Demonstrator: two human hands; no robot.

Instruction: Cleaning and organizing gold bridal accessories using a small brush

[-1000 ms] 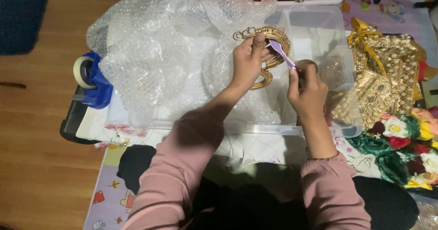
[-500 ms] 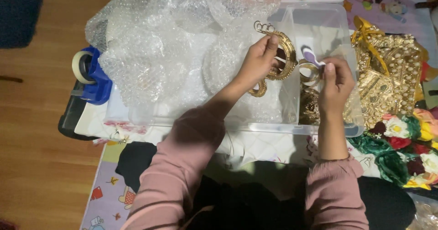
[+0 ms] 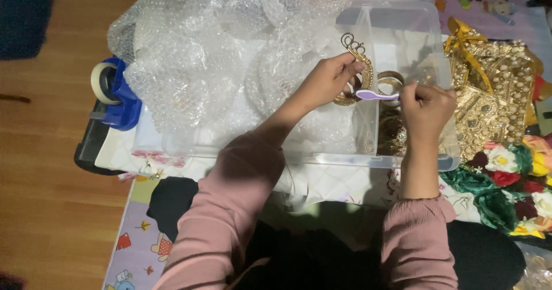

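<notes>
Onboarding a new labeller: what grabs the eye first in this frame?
The big heap of bubble wrap fills the upper left, spilling over a clear plastic bin. At centre the left hand holds a gold ornament while the right hand grips a small lilac brush against it. Gold beaded fabric glitters at the right edge, above artificial flowers.

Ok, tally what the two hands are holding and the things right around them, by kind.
Gold ornament, in the left hand: 1
Purple-handled tool, in the right hand: 1
Gold bangle: 1
Clear plastic box: 1
Bubble wrap sheet: 1
Blue tape dispenser: 1
Total: 6
</notes>
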